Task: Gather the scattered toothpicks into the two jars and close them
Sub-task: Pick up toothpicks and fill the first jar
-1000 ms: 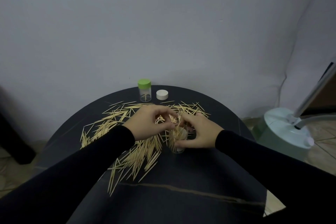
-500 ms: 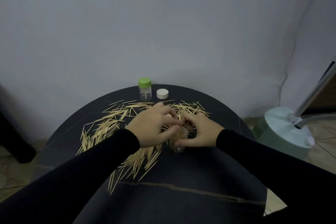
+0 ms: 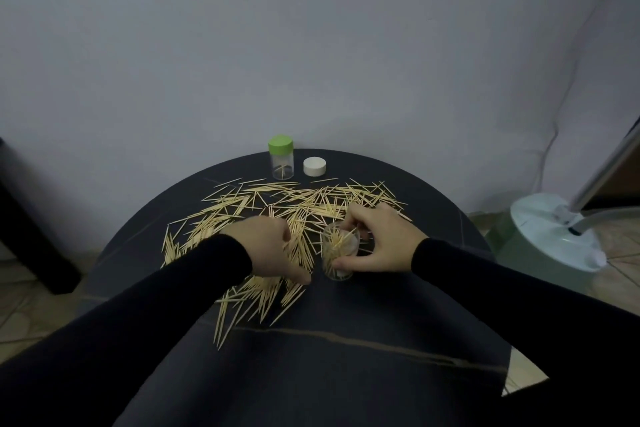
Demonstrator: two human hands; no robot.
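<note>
Round dark table (image 3: pixel 346 374): right hand (image 3: pixel 384 243) grips upright open jar (image 3: pixel 338 253).

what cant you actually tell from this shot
- Head view: left hand covers its own fingertips; whether it holds toothpicks is hidden.
- Open jar: fill level unclear, right hand wraps it.
- Green-lidded jar: contents too small to count.
- Fan base: its pole is cut by the right edge.
</note>
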